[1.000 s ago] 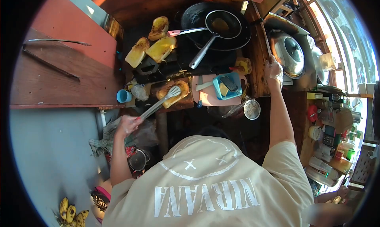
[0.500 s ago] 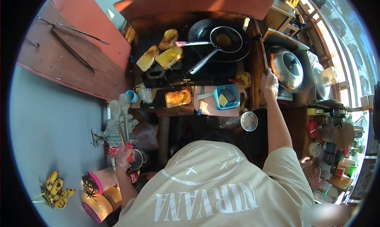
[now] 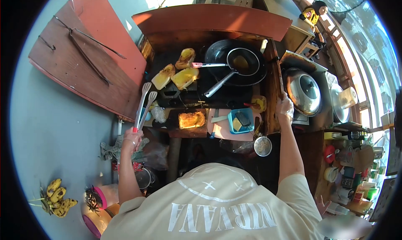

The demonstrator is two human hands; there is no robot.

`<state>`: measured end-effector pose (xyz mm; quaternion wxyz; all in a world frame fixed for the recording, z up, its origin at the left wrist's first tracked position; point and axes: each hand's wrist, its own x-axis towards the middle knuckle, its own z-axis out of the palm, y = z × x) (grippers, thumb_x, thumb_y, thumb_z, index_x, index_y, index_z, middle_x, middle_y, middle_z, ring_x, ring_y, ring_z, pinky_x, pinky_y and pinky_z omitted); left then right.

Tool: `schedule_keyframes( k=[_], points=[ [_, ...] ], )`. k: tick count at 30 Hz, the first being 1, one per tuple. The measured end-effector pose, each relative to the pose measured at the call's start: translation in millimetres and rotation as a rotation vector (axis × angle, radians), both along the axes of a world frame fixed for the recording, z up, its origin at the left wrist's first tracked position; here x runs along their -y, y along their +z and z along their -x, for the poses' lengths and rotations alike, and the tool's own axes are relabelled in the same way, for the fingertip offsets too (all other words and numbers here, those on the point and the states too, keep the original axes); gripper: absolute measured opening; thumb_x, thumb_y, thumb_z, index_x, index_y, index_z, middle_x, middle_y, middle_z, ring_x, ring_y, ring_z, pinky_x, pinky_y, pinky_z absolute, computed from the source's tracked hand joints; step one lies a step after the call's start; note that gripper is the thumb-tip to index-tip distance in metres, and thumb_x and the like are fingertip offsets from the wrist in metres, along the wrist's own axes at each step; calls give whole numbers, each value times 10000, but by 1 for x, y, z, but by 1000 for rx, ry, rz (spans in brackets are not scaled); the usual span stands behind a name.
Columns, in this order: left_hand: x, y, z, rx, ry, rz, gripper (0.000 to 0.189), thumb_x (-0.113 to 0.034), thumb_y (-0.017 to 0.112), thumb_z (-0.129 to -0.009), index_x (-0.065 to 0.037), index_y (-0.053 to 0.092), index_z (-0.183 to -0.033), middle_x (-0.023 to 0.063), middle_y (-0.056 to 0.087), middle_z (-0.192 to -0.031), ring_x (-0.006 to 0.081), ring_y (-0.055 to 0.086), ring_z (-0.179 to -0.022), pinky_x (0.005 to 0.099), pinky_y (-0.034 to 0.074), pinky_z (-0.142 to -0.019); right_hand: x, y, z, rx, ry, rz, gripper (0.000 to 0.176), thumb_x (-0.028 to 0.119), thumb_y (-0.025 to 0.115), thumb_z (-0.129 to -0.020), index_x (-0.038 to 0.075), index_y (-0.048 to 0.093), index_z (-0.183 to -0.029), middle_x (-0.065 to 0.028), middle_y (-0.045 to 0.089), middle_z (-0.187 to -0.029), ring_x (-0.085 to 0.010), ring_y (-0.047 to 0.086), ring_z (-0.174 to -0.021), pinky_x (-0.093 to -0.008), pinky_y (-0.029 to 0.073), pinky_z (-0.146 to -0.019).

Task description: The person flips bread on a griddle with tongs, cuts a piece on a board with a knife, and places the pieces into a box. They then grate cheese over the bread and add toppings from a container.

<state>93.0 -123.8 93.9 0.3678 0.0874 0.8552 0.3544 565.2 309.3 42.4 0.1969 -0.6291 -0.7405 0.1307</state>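
Cramped stall tabletop point(image 3: 184, 133) beside the stove point(image 3: 217, 96) holds the browned toast point(image 3: 191, 119) alone now: the left hand point(image 3: 133, 137), fisted round the tongs point(image 3: 144, 102), has lifted them clear of it, while the right hand point(image 3: 285, 108) stays on the wooden divider point(image 3: 272, 91), grip unclear.

I count four toasted bread slices point(image 3: 191, 119), two pans point(image 3: 243, 61), one pair of tongs point(image 3: 143, 102) in my left hand point(image 3: 132, 137), one blue tub point(image 3: 243, 120), one steel lid point(image 3: 303, 91), one bunch of bananas point(image 3: 56, 196).

Wooden counter point(image 3: 271, 89): dark board point(image 3: 176, 127) w/ toast point(image 3: 191, 119); pink board point(image 3: 222, 131); blue tub point(image 3: 243, 119).
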Motion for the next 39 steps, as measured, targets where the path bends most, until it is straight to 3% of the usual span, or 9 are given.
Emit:
schedule_keyframes(
  k=[8, 12, 14, 18, 20, 21, 29, 35, 39],
  points=[
    [-2, -47, 75, 66, -120, -11, 187, -257, 663, -940, -119, 541, -912, -2, 495, -593, 91, 404, -374, 280, 306, -319, -4, -7, 3, 29, -31, -19, 432, 199, 583, -949, 81, 569, -1364, -239, 686, -1134, -415, 659, -1044, -471, 528, -889],
    [14, -25, 72, 108, -133, -82, 205, -284, 677, -939, -126, 549, -912, -8, 498, -597, 82, 411, -382, 276, 306, -321, -3, -6, 9, 62, -69, -12, 423, 184, 576, -956, 82, 569, -1367, -253, 687, -1098, -422, 667, -1006, -474, 535, -851],
    [22, -5, 60, 34, -99, 112, 195, -271, 669, -948, -113, 558, -922, -6, 496, -588, 85, 417, -383, 282, 304, -322, -5, -9, 9, 115, -75, -35, 418, 185, 583, -954, 84, 576, -1359, -259, 688, -1080, -426, 668, -996, -478, 533, -845],
    [35, -20, 80, 2, -129, 15, 172, -244, 651, -963, -91, 574, -960, 0, 504, -583, 94, 431, -386, 295, 308, -333, -8, -17, 11, 95, -99, -74, 420, 189, 587, -947, 83, 589, -1353, -255, 694, -1085, -422, 673, -997, -474, 533, -860],
    [28, -39, 98, 10, -136, 20, 173, -249, 652, -966, -93, 578, -972, 1, 504, -586, 92, 426, -386, 292, 308, -336, -6, -11, 15, 156, -141, -41, 433, 186, 583, -946, 81, 580, -1366, -252, 695, -1099, -419, 674, -1005, -469, 533, -871],
    [20, -41, 103, 18, -145, 24, 176, -254, 653, -968, -94, 582, -984, 1, 504, -590, 91, 421, -386, 290, 307, -339, -1, 3, 23, 111, -187, 87, 441, 190, 518, -954, 92, 573, -1381, -227, 647, -1254, -390, 616, -1162, -459, 479, -1003],
    [-39, -67, 139, 167, -176, -86, 294, -356, 636, -982, -87, 584, -876, 9, 502, -599, 89, 393, -381, 282, 287, -337, -8, -18, 15, 127, -154, -6, 420, 188, 524, -964, 97, 585, -1370, -219, 652, -1248, -387, 616, -1163, -459, 484, -991],
    [-59, -24, 134, 22, -231, 101, 486, -549, 600, -961, -79, 574, -839, 24, 484, -548, 124, 411, -371, 305, 287, -326, 0, 5, 29, 164, -215, 64, 424, 196, 532, -962, 98, 582, -1372, -220, 651, -1246, -386, 618, -1158, -459, 486, -987],
    [-60, -23, 130, 129, -174, 127, 489, -560, 579, -969, -86, 591, -849, 23, 485, -547, 116, 410, -370, 296, 292, -326, -5, -10, 22, 159, -172, -12, 439, 205, 571, -951, 86, 582, -1373, -238, 673, -1178, -397, 642, -1101, -465, 503, -946]
  ],
)
